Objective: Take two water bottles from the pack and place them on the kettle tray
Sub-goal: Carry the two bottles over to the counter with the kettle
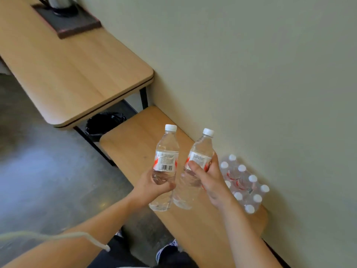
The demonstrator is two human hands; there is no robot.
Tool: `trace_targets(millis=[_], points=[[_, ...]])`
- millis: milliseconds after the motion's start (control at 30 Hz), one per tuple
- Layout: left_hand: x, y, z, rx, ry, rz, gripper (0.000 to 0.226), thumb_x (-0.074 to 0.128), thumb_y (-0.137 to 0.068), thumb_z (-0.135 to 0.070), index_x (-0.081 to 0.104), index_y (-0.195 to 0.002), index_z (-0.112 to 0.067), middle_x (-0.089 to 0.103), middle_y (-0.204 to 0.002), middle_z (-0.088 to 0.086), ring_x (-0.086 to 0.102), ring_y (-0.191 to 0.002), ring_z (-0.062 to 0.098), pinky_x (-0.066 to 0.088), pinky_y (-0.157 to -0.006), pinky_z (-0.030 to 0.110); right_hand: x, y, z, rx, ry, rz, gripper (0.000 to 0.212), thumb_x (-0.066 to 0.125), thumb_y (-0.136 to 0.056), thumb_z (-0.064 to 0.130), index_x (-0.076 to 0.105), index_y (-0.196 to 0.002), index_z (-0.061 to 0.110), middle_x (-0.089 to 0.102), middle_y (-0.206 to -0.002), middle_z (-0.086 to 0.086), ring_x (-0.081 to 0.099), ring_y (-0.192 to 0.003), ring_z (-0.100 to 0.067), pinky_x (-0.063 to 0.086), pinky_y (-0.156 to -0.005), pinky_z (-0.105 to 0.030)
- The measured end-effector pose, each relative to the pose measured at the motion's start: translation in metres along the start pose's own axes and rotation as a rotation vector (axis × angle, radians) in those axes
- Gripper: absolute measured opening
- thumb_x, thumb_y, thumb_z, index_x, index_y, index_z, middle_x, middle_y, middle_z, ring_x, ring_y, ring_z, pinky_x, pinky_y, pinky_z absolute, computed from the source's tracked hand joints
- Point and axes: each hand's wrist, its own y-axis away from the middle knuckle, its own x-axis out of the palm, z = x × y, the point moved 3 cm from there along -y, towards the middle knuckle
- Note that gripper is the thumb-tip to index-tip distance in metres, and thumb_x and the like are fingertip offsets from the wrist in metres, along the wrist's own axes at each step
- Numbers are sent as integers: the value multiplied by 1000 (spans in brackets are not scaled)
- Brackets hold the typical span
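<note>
I hold two clear water bottles with white caps and red-and-white labels, both lifted above the low bench. My left hand (154, 185) grips the left bottle (166, 151) around its lower half. My right hand (209, 180) is wrapped around the right bottle (201, 149) at its label. The shrink-wrapped pack (244, 185) of several bottles lies on the bench just right of my right hand, against the wall. The dark kettle tray (77, 24) sits far off at the top left on the higher table, with the kettle (60, 4) standing on it, partly cut off by the frame.
The light wooden table (77, 74) runs along the wall, above and left of the low bench (135, 144). A black bin (104, 124) stands under the table's near end. Grey floor lies to the left; my shoes (170, 248) are by the bench.
</note>
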Motion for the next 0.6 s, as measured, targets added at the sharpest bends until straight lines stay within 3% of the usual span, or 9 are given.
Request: trace_targets(millis=[67, 133, 267, 400, 500, 600], points=[[-34, 17, -7, 27, 26, -20, 58, 84, -59, -49, 61, -111, -38, 76, -104, -22, 73, -93, -2, 55, -73, 16, 36, 6, 9, 18, -10, 61, 58, 81, -82, 29, 49, -130, 28, 73, -115, -7, 73, -102, -25, 62, -78, -37], [-72, 34, -14, 58, 43, -28, 63, 84, -60, -50, 60, -117, -39, 76, -109, -17, 73, -99, 3, 55, -85, 24, 76, 12, 17, 33, -6, 123, 68, 85, -73, 42, 51, -131, 32, 74, -115, -6, 74, -103, -27, 62, -80, -41], [-155, 69, -20, 127, 81, -54, 75, 88, -60, -56, 57, -126, -41, 75, -117, -10, 72, -107, 10, 53, -95, 36, 165, 21, 26, 18, 39, 161, 60, 88, -58, 56, 59, -111, 59, 77, -111, 3, 75, -99, -19, 61, -82, -41], [-241, 100, -24, 178, 96, -76, 63, 88, -59, -57, 61, -116, -49, 76, -115, -12, 73, -105, 7, 52, -91, 32, 259, 24, 24, 58, 28, 177, 70, 80, -61, 56, 59, -121, 30, 79, -102, -4, 77, -91, -24, 59, -73, -39], [-298, 112, -28, 205, 108, -118, 61, 88, -61, -54, 62, -116, -47, 77, -114, -11, 73, -104, 8, 54, -88, 30, 327, 17, 31, 42, 33, 214, 63, 78, -67, 49, 58, -121, 24, 78, -105, -10, 77, -91, -28, 60, -65, -34], [-347, 117, -32, 207, 131, -178, 57, 86, -66, -45, 63, -117, -40, 78, -111, -9, 75, -101, 11, 58, -88, 32, 386, 6, 44, 15, 57, 274, 56, 76, -76, 41, 56, -125, 21, 77, -108, -10, 76, -94, -28, 61, -66, -30]])
